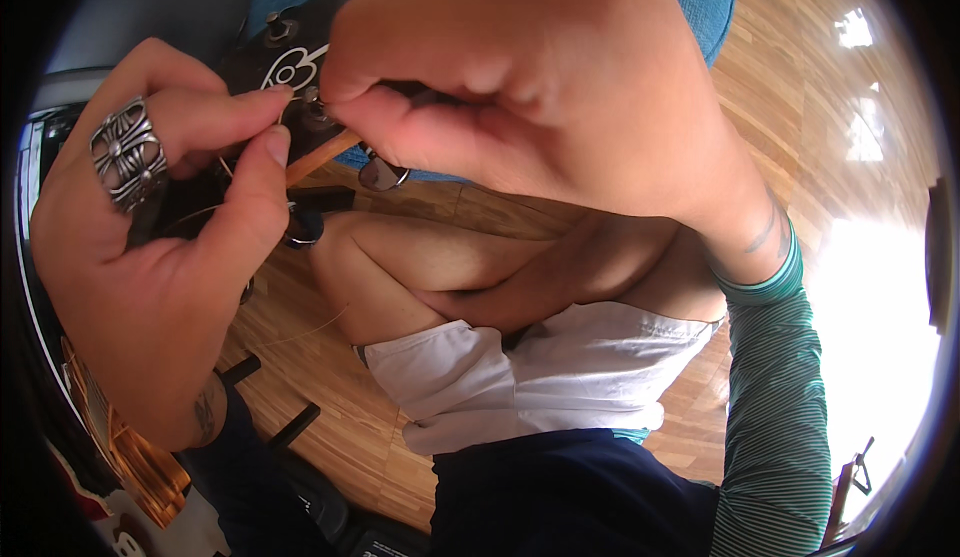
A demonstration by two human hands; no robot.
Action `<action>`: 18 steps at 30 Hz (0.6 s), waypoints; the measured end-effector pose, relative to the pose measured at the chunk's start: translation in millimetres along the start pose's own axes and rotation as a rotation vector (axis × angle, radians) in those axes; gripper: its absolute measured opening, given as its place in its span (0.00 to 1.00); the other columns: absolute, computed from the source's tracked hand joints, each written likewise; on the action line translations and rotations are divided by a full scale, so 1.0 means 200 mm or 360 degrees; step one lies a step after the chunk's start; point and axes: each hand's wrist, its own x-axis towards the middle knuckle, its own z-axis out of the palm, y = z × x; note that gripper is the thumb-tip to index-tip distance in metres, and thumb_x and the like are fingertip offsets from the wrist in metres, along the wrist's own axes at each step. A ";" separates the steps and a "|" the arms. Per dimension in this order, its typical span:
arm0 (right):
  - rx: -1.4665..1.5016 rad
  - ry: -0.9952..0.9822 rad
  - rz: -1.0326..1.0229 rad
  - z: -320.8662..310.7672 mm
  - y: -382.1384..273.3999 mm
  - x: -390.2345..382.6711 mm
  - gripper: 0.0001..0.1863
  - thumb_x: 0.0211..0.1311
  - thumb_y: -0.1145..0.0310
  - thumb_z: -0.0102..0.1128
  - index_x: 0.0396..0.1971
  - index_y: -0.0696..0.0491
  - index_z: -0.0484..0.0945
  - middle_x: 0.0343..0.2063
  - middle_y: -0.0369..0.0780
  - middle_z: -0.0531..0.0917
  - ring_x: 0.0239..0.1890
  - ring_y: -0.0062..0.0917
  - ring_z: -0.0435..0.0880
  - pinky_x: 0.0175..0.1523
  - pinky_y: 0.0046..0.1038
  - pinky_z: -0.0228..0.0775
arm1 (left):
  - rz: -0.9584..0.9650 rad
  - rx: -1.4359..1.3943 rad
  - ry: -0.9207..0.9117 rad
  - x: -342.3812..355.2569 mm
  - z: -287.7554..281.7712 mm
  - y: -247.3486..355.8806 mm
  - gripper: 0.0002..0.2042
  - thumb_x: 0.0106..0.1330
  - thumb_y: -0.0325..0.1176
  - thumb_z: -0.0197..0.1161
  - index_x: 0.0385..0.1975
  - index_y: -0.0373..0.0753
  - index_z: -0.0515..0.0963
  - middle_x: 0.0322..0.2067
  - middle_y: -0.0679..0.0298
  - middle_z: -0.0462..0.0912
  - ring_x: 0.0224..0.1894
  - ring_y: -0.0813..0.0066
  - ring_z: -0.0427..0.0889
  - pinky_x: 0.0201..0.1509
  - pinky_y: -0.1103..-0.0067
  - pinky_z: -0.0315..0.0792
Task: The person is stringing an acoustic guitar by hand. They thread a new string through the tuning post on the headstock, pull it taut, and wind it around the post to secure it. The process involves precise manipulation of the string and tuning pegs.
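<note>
At the upper left is the dark headstock (320, 17) of a guitar, with a white emblem and a pale wooden edge. My left hand (160, 197), wearing a wide silver ring, pinches a thin guitar string (225, 165) between thumb and index finger, close beside a metal tuning post (312, 107). Over the headstock's other side my right hand (540, 87) is closed, thumb against bent fingers. Its fingertips are by that same post, and whatever they grip is hidden. Below them a shiny tuning peg button (383, 172) sticks out from the edge.
A blue upholstered seat (715, 17) stands behind the headstock. My bent bare legs (440, 247) and pale shorts (560, 367) are below my hands. A loose string end (310, 332) curves over the wooden floor (370, 437), near black bar-like legs (295, 425). Strong light falls at right.
</note>
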 end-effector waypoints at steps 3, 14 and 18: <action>0.0015 0.0010 -0.0005 0.01 0.00 0.00 0.10 0.58 0.75 0.62 0.19 0.62 0.77 0.13 0.44 0.74 0.16 0.32 0.72 0.23 0.27 0.64 | -0.0033 0.0022 -0.0027 -0.01 -0.02 0.00 0.07 0.62 0.14 0.61 0.38 0.29 0.79 0.37 0.64 0.73 0.33 0.84 0.75 0.36 0.88 0.70; 0.0042 0.0038 -0.0009 -0.01 -0.02 -0.01 0.11 0.59 0.75 0.61 0.19 0.62 0.76 0.12 0.44 0.74 0.16 0.32 0.72 0.23 0.27 0.64 | -0.0029 0.0007 -0.0001 -0.02 0.00 0.01 0.07 0.61 0.13 0.61 0.38 0.28 0.80 0.38 0.64 0.74 0.34 0.84 0.75 0.38 0.88 0.70; 0.0043 0.0055 0.0002 -0.05 -0.02 0.00 0.11 0.59 0.74 0.61 0.19 0.62 0.76 0.12 0.44 0.73 0.15 0.32 0.72 0.23 0.27 0.63 | -0.0010 -0.0012 0.0025 0.02 0.02 0.01 0.07 0.61 0.13 0.62 0.38 0.28 0.80 0.38 0.64 0.73 0.34 0.85 0.75 0.38 0.89 0.69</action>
